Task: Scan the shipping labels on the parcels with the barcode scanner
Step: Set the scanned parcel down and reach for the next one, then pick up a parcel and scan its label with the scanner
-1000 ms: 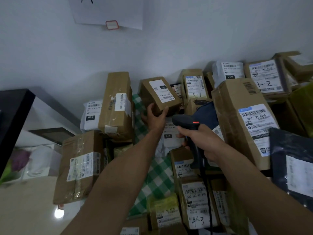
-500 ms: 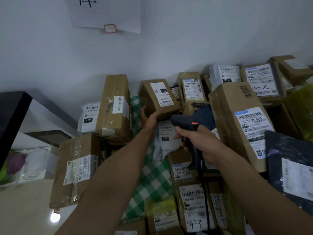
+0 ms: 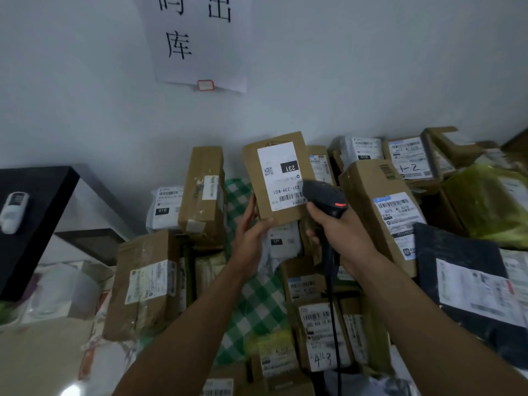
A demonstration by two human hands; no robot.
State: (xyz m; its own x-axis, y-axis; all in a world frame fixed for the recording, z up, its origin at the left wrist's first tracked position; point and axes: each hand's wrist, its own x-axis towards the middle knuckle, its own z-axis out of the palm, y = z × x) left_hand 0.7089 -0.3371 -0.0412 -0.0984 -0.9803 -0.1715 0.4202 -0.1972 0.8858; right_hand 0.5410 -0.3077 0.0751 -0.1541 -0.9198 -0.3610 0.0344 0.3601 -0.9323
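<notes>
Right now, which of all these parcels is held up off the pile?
The small brown box with the upside-down 231 label: the left hand holds it up while the right hand points the scanner at it. The others lie in the pile.

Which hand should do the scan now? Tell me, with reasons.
Right. The right grip holds the scanner, its head close to the barcode on the label of the lifted parcel. The left grip holds that parcel up by its lower edge, so it is busy.
</notes>
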